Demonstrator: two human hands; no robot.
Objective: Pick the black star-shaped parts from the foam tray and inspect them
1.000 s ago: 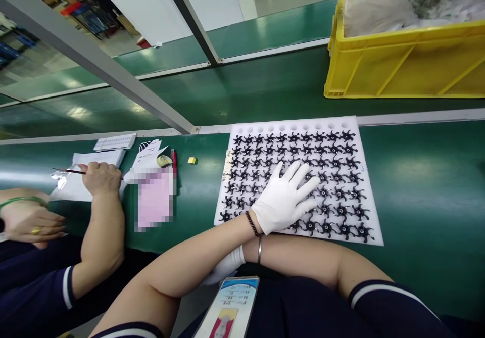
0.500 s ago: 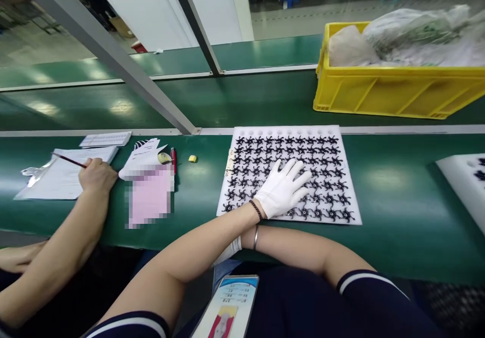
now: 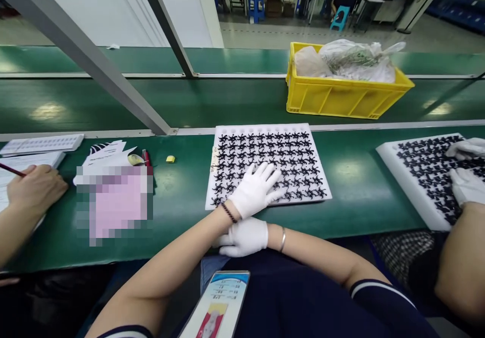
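Observation:
A white foam tray [image 3: 211, 196] lies on the green table in front of me, filled with rows of small black impellers [image 3: 271, 151] with curved blades. My left hand [image 3: 253, 189], in a white glove, rests palm down on the tray's near part, fingers spread over the impellers. Beneath my left wrist, at the table's front edge, is my right hand [image 3: 244, 238], also gloved. Its fingers point left, loosely extended and partly covered by my left forearm; I see nothing in it.
To the right, a co-worker's gloved hands [image 3: 468, 184] touch another foam tray [image 3: 405, 186] of black parts. On the left, another person's hand [image 3: 36, 189] holds a pen over papers. A yellow crate [image 3: 341, 95] with plastic bags stands behind. A slanted grey post [image 3: 113, 83] rises at left.
The view has swung right, bringing the co-worker's hands and second tray into sight. My right hand shows more below my left wrist. My left hand stays spread on the tray.

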